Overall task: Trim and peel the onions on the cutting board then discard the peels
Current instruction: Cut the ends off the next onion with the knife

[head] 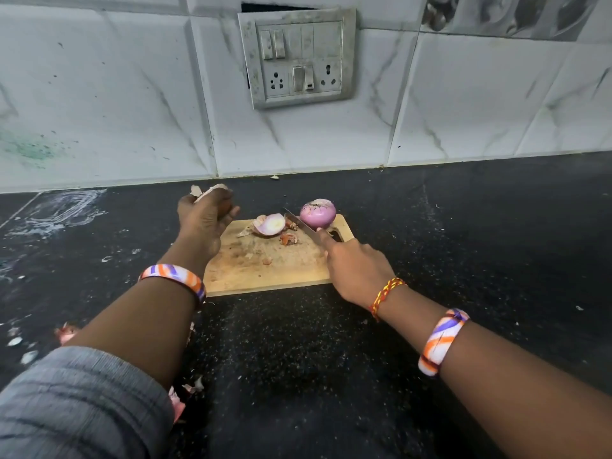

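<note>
A wooden cutting board [265,273] lies on the black counter. At its far right stands a purple onion [318,213], trimmed on top. A large curved peel piece [270,224] and small trimmed scraps [288,239] lie at the board's far middle. My right hand [356,266] grips a knife [299,223], its blade pointing away to the left, just in front of the onion. My left hand [203,220] is raised over the board's far left corner and grips pale onion peels [208,190] that stick out above the fingers.
The black speckled counter [463,243] runs to a tiled wall with a switch and socket panel [298,58]. Loose peel bits [68,332] lie on the counter at the near left, beside and under my left forearm. White smears mark the far left counter.
</note>
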`<state>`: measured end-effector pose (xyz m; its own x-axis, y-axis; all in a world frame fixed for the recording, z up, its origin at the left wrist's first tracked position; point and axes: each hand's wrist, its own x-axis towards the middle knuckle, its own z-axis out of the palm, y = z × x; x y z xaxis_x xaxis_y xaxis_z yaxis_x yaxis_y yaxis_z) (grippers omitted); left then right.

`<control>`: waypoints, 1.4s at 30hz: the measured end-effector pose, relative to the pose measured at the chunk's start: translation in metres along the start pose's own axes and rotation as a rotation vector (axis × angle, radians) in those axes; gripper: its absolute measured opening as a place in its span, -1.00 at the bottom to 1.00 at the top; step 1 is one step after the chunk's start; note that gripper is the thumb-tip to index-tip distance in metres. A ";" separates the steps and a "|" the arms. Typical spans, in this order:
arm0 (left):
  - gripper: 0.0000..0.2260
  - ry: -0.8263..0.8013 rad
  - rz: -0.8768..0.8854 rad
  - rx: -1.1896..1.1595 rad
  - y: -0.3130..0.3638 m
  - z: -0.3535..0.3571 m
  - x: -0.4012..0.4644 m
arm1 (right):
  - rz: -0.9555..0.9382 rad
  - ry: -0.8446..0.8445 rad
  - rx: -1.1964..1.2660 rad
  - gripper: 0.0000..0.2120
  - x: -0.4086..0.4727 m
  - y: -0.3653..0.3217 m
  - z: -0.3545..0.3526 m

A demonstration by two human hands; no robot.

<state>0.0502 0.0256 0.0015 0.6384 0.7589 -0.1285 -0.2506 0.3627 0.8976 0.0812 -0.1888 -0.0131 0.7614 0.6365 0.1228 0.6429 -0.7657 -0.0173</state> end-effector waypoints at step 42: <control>-0.58 -0.237 -0.187 -0.045 0.053 -0.070 -0.023 | -0.134 0.004 0.100 -0.59 -0.038 -0.064 0.004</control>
<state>-0.0286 0.0649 0.0227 0.8273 0.5313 -0.1827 -0.1417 0.5119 0.8473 0.0120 -0.1637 -0.0202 0.6678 0.7320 0.1350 0.7441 -0.6606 -0.0993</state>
